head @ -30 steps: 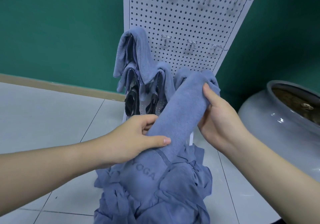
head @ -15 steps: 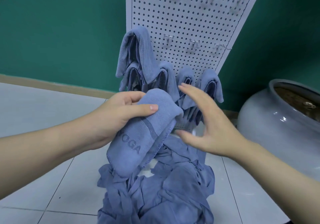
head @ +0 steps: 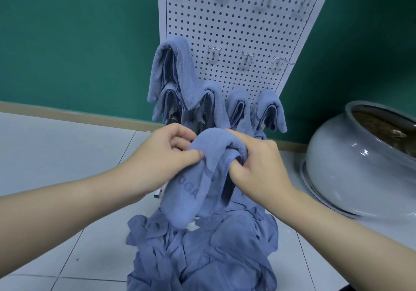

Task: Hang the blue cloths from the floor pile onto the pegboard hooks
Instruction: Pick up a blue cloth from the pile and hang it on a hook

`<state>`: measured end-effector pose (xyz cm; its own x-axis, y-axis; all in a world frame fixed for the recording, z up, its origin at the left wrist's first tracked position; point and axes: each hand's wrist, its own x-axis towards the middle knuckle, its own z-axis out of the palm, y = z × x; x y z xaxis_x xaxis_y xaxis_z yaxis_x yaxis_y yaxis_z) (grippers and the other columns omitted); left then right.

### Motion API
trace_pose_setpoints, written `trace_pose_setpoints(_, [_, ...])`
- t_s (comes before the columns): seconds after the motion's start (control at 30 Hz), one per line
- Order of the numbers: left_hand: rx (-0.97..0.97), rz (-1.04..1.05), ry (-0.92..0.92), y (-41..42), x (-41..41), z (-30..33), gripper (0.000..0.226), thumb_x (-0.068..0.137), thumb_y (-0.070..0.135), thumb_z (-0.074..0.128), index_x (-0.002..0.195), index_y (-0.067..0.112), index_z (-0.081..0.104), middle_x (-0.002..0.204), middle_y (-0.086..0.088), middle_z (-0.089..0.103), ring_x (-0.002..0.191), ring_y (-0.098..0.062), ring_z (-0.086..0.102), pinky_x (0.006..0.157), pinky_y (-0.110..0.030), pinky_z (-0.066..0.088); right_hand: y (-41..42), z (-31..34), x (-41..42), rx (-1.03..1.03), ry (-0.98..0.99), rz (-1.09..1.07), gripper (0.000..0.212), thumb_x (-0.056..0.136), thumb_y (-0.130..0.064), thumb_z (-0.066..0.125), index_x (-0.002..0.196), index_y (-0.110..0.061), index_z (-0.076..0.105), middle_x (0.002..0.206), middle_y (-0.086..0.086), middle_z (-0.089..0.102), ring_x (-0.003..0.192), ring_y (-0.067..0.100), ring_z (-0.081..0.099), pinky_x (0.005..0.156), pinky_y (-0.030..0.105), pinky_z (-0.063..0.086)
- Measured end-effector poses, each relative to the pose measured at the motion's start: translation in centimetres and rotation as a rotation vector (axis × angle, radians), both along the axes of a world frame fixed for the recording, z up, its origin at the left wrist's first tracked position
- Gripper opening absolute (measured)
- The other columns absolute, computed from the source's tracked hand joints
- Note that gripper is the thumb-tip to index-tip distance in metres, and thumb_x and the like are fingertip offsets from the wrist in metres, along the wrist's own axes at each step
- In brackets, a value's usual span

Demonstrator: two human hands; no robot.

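A folded blue cloth (head: 198,178) with "YOGA" woven on it hangs doubled between my hands, above the floor pile of blue cloths (head: 202,252). My left hand (head: 157,162) pinches its left side with thumb on top. On the right side, my right hand (head: 256,167) grips the fold, fingers curled into it. Behind stands the white pegboard (head: 238,31). Several blue cloths (head: 177,72) hang on its lower hooks, one higher at the left. Bare metal hooks (head: 247,56) stick out in the middle and top rows.
A large grey glazed ceramic pot (head: 360,162) stands on the floor at the right, close to my right forearm. The floor is pale tile; a green wall with a tan baseboard runs behind the pegboard.
The long cloth has been folded in half and lifted off the pile. My right hand let go, opened, then came back and now grips the fold's right side.
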<state>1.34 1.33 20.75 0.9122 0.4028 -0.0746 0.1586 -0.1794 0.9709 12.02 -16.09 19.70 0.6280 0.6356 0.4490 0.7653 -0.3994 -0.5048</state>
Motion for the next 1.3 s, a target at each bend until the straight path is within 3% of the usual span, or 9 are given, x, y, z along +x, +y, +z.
trace_pose_setpoints(0.13, [0.387,0.07,-0.081,-1.2,-0.1,-0.8,0.03,0.082,0.019,0.079,0.106,0.03,0.063,0.087,0.007,0.064,0.06,-0.003,0.056,0.062,-0.018,0.047,0.3,0.1,0.0,-0.081,0.041,-0.09,0.032,0.078,-0.031,0.043,0.094,-0.027,0.071,0.056,-0.006,0.052,0.057,0.016,0.044,0.054,0.036,0.045])
trace_pose_setpoints(0.27, [0.432,-0.142,-0.075,-2.8,-1.1,-1.7,0.056,0.081,0.029,0.067,0.134,0.04,0.055,0.114,0.017,0.059,0.098,0.002,0.062,0.079,-0.023,0.056,0.3,0.6,-0.1,-0.019,0.154,-0.097,0.027,0.081,-0.025,0.048,0.088,-0.033,0.072,0.06,-0.007,0.06,0.059,0.015,0.046,0.057,0.029,0.044])
trace_pose_setpoints(0.37, [0.481,-0.146,-0.117,-3.6,-1.7,-1.8,0.046,0.081,0.04,0.07,0.123,0.05,0.054,0.114,0.023,0.056,0.111,0.006,0.054,0.087,-0.013,0.045,0.6,0.3,-0.5,0.012,0.276,-0.112,0.028,0.083,-0.017,0.059,0.061,-0.035,0.057,0.053,-0.011,0.055,0.056,0.012,0.046,0.054,0.022,0.036])
trace_pose_setpoints(0.5, [0.522,-0.029,-0.148,-3.8,-1.6,-1.8,0.021,0.084,0.038,0.072,0.1,0.038,0.058,0.094,0.019,0.062,0.094,0.001,0.058,0.073,-0.014,0.043,0.8,0.0,-1.1,0.015,0.356,-0.126,0.031,0.084,-0.021,0.063,0.057,-0.019,0.05,0.049,-0.007,0.046,0.055,0.013,0.039,0.054,0.029,0.035])
trace_pose_setpoints(0.67, [0.568,0.072,-0.111,-3.7,-1.3,-2.7,0.017,0.083,0.018,0.063,0.089,0.03,0.053,0.083,0.011,0.061,0.075,-0.008,0.057,0.062,-0.03,0.047,0.8,-0.1,-1.6,0.038,0.353,-0.097,0.028,0.084,-0.018,0.064,0.061,-0.009,0.052,0.054,0.001,0.045,0.054,0.013,0.035,0.053,0.031,0.033])
trace_pose_setpoints(0.87, [0.605,0.112,-0.179,-2.7,-0.4,-2.6,0.026,0.084,0.019,0.063,0.104,0.037,0.064,0.09,0.015,0.069,0.081,-0.008,0.064,0.071,-0.041,0.054,0.4,0.0,-0.9,0.003,0.18,-0.095,0.019,0.085,-0.022,0.057,0.067,-0.026,0.059,0.055,0.0,0.054,0.055,0.021,0.05,0.057,0.044,0.048])
trace_pose_setpoints(0.97, [0.675,0.13,-0.253,-1.6,1.1,-1.1,0.035,0.085,0.012,0.064,0.109,0.036,0.07,0.091,0.015,0.073,0.082,-0.008,0.066,0.072,-0.037,0.053,0.1,0.9,0.0,0.009,0.138,-0.115,0.026,0.083,-0.031,0.048,0.092,-0.035,0.072,0.062,-0.008,0.061,0.062,0.017,0.052,0.064,0.038,0.05])
trace_pose_setpoints(1.07, [0.758,0.158,-0.312,-1.3,3.1,0.9,0.039,0.084,0.009,0.06,0.112,0.033,0.072,0.09,0.012,0.074,0.08,-0.012,0.065,0.072,-0.038,0.053,-0.2,2.0,1.2,0.107,0.116,-0.111,0.043,0.086,-0.018,0.054,0.119,-0.039,0.071,0.072,-0.012,0.069,0.064,0.011,0.056,0.06,0.03,0.048])
trace_pose_setpoints(1.3, [0.638,0.27,-0.427,0.0,8.2,4.5,0.031,0.087,0.011,0.06,0.104,0.032,0.076,0.083,0.01,0.074,0.079,-0.013,0.066,0.07,-0.035,0.055,2.4,5.3,5.3,0.297,0.079,-0.163,0.037,0.09,-0.006,0.052,0.112,-0.029,0.071,0.078,-0.005,0.069,0.069,0.016,0.061,0.065,0.036,0.053])
